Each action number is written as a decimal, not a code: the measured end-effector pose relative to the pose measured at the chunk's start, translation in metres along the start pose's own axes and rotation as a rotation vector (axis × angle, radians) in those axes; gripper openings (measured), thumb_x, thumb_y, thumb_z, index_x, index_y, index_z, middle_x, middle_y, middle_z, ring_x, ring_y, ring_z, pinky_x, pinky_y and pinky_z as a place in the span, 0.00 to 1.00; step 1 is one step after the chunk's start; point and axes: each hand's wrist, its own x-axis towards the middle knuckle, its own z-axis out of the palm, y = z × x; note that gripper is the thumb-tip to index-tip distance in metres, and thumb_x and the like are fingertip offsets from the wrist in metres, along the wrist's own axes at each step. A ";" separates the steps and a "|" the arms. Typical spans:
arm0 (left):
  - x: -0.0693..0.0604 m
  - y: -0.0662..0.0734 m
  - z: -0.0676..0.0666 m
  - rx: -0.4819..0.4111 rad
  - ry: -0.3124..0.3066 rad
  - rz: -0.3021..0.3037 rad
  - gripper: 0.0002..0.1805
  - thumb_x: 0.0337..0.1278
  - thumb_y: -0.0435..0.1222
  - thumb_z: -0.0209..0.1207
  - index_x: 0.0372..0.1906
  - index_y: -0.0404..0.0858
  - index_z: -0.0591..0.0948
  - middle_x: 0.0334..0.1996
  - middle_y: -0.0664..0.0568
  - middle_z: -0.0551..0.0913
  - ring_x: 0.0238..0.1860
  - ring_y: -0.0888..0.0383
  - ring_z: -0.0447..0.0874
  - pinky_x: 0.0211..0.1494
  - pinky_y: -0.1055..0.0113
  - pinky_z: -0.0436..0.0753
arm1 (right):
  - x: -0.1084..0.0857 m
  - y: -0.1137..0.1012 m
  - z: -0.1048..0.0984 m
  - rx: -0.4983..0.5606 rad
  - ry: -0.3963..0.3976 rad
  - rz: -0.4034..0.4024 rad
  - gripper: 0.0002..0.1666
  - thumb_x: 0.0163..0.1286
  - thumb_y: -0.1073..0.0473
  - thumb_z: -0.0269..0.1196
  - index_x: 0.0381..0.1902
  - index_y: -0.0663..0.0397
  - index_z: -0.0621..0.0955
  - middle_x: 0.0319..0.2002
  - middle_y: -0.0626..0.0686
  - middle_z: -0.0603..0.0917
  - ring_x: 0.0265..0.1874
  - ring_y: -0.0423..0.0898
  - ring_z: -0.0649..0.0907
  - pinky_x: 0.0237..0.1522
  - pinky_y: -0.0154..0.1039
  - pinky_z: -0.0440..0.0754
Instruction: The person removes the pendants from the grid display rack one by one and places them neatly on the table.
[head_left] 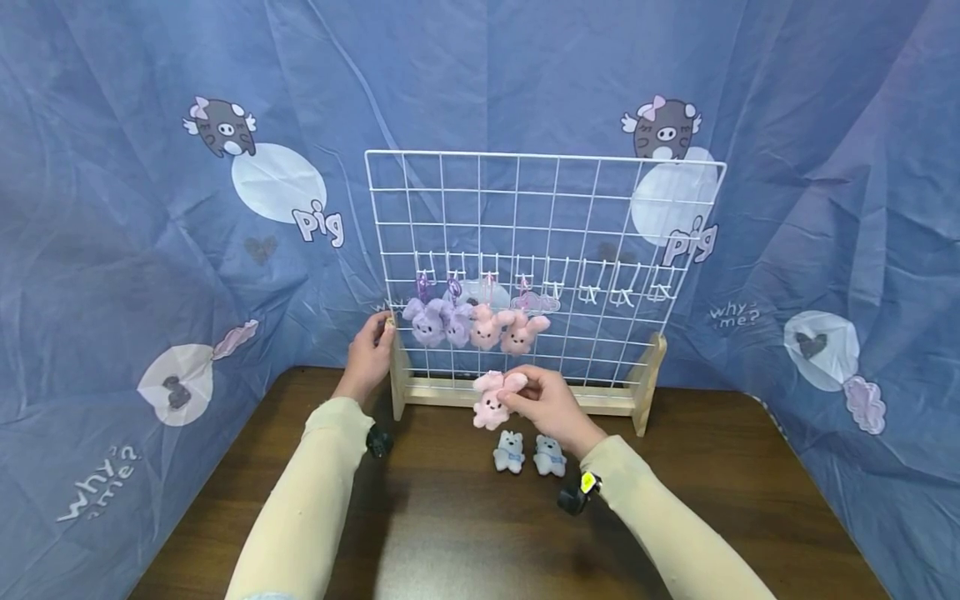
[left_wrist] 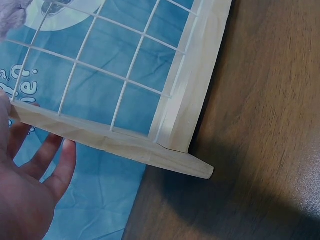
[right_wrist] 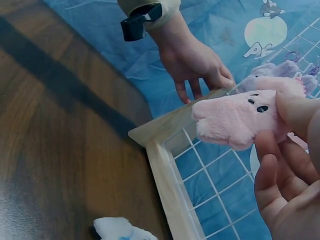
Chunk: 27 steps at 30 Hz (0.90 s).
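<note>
My right hand [head_left: 551, 404] pinches a pink bunny plush [head_left: 491, 402] between thumb and fingers, in front of the rack's lower bar. In the right wrist view, the plush [right_wrist: 237, 120] shows its face, and fingers cover its ear end. At the rack's left side, my left hand [head_left: 370, 354] grips the upper end of the wooden side post [head_left: 399, 375]; the left wrist view shows its fingers [left_wrist: 62, 167] along that post. On the white wire grid rack [head_left: 555, 212] hang two purple bunny plushes [head_left: 427, 325] and two pink bunny plushes [head_left: 522, 333].
Two grey-blue bear plushes [head_left: 509, 452] with blue bows lie on the brown wooden table [head_left: 450, 533] before the rack. Several white hooks [head_left: 621, 296] at the grid's right carry nothing. A blue printed cloth [head_left: 487, 75] hangs behind and at both sides.
</note>
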 end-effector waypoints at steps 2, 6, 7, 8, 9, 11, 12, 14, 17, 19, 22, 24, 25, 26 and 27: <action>0.000 0.000 0.000 -0.001 -0.001 0.001 0.24 0.86 0.43 0.45 0.77 0.41 0.68 0.75 0.35 0.71 0.75 0.38 0.69 0.74 0.41 0.73 | 0.000 0.002 0.002 -0.006 0.003 0.018 0.16 0.73 0.65 0.69 0.56 0.66 0.83 0.43 0.56 0.90 0.37 0.40 0.87 0.39 0.34 0.87; 0.000 0.000 0.000 -0.001 0.000 0.008 0.24 0.86 0.43 0.45 0.77 0.41 0.68 0.75 0.35 0.71 0.75 0.38 0.69 0.74 0.42 0.73 | 0.000 0.005 0.006 -0.016 0.002 0.041 0.16 0.75 0.63 0.68 0.56 0.66 0.83 0.40 0.55 0.90 0.34 0.41 0.87 0.38 0.34 0.87; 0.000 0.000 0.000 -0.002 0.000 0.008 0.24 0.86 0.43 0.45 0.76 0.41 0.69 0.75 0.35 0.71 0.75 0.38 0.69 0.74 0.42 0.73 | 0.000 0.006 0.007 -0.019 0.002 0.044 0.16 0.75 0.63 0.68 0.56 0.66 0.83 0.39 0.55 0.90 0.34 0.41 0.87 0.38 0.35 0.87; 0.000 0.000 0.000 -0.002 0.000 0.009 0.24 0.86 0.43 0.45 0.76 0.41 0.69 0.75 0.35 0.71 0.75 0.38 0.69 0.74 0.42 0.72 | 0.000 0.007 0.008 -0.019 0.002 0.050 0.16 0.75 0.63 0.67 0.56 0.66 0.83 0.39 0.55 0.89 0.34 0.42 0.87 0.37 0.35 0.87; 0.000 0.000 0.000 -0.002 0.001 0.008 0.24 0.86 0.43 0.46 0.76 0.41 0.69 0.75 0.35 0.71 0.75 0.38 0.69 0.74 0.42 0.72 | 0.000 0.008 0.009 -0.019 0.001 0.055 0.16 0.75 0.63 0.67 0.57 0.66 0.82 0.38 0.55 0.89 0.34 0.43 0.87 0.37 0.35 0.87; 0.000 0.000 0.000 0.001 0.002 0.008 0.24 0.86 0.43 0.46 0.76 0.41 0.69 0.75 0.35 0.71 0.75 0.38 0.69 0.74 0.42 0.72 | 0.000 0.010 0.011 -0.017 -0.005 0.067 0.17 0.75 0.64 0.66 0.57 0.67 0.82 0.37 0.55 0.89 0.33 0.44 0.88 0.36 0.35 0.87; 0.000 0.000 0.000 0.002 0.000 0.007 0.24 0.86 0.43 0.46 0.76 0.41 0.69 0.75 0.35 0.71 0.75 0.38 0.69 0.74 0.42 0.72 | 0.001 0.011 0.012 -0.018 -0.008 0.071 0.17 0.75 0.64 0.66 0.58 0.67 0.81 0.38 0.55 0.89 0.33 0.44 0.88 0.36 0.35 0.87; -0.001 0.000 0.000 0.006 -0.002 0.007 0.24 0.86 0.43 0.45 0.77 0.41 0.68 0.75 0.35 0.71 0.75 0.38 0.69 0.74 0.41 0.72 | 0.002 0.015 0.014 -0.010 -0.014 0.075 0.18 0.75 0.64 0.66 0.58 0.67 0.81 0.39 0.56 0.89 0.34 0.45 0.89 0.36 0.36 0.87; 0.000 0.000 0.000 0.006 -0.008 0.007 0.25 0.87 0.44 0.45 0.77 0.41 0.67 0.75 0.35 0.70 0.76 0.38 0.68 0.74 0.41 0.72 | 0.003 0.019 0.015 -0.018 -0.025 0.068 0.17 0.75 0.64 0.67 0.58 0.66 0.80 0.41 0.58 0.89 0.35 0.45 0.89 0.37 0.38 0.89; 0.000 0.000 -0.001 0.004 -0.008 0.007 0.25 0.86 0.44 0.45 0.78 0.41 0.67 0.75 0.35 0.70 0.76 0.38 0.69 0.74 0.41 0.72 | 0.005 0.022 0.017 -0.023 -0.031 0.058 0.16 0.74 0.64 0.68 0.56 0.65 0.81 0.43 0.58 0.88 0.35 0.45 0.89 0.38 0.38 0.89; 0.000 0.001 -0.001 0.003 -0.006 0.006 0.24 0.86 0.43 0.46 0.77 0.41 0.68 0.75 0.35 0.71 0.75 0.38 0.69 0.74 0.42 0.72 | 0.006 0.024 0.019 -0.033 -0.040 0.048 0.14 0.73 0.65 0.69 0.53 0.64 0.82 0.44 0.59 0.87 0.37 0.46 0.89 0.41 0.38 0.89; 0.000 0.001 -0.001 0.005 -0.007 0.001 0.24 0.86 0.43 0.46 0.77 0.41 0.68 0.75 0.35 0.71 0.75 0.38 0.69 0.74 0.42 0.72 | 0.006 0.027 0.021 -0.038 -0.045 0.053 0.13 0.73 0.65 0.69 0.52 0.64 0.83 0.46 0.58 0.87 0.38 0.45 0.89 0.42 0.37 0.89; -0.001 0.002 -0.001 0.006 -0.007 0.000 0.24 0.86 0.43 0.46 0.77 0.41 0.68 0.75 0.35 0.71 0.75 0.38 0.69 0.74 0.42 0.72 | 0.006 0.028 0.022 -0.040 -0.046 0.057 0.13 0.73 0.65 0.68 0.53 0.64 0.83 0.46 0.59 0.87 0.39 0.44 0.89 0.43 0.39 0.89; -0.001 0.002 -0.001 0.007 -0.007 -0.002 0.24 0.86 0.43 0.46 0.77 0.41 0.68 0.75 0.35 0.71 0.75 0.38 0.69 0.74 0.42 0.72 | 0.006 0.029 0.023 -0.044 -0.045 0.062 0.13 0.74 0.66 0.68 0.53 0.65 0.84 0.47 0.59 0.88 0.39 0.43 0.88 0.43 0.39 0.89; -0.001 0.002 -0.001 0.009 -0.007 -0.004 0.24 0.86 0.43 0.45 0.77 0.41 0.68 0.75 0.35 0.71 0.75 0.38 0.69 0.74 0.42 0.72 | 0.006 0.030 0.024 -0.049 -0.047 0.066 0.14 0.74 0.66 0.68 0.54 0.65 0.84 0.48 0.60 0.88 0.39 0.42 0.88 0.43 0.39 0.89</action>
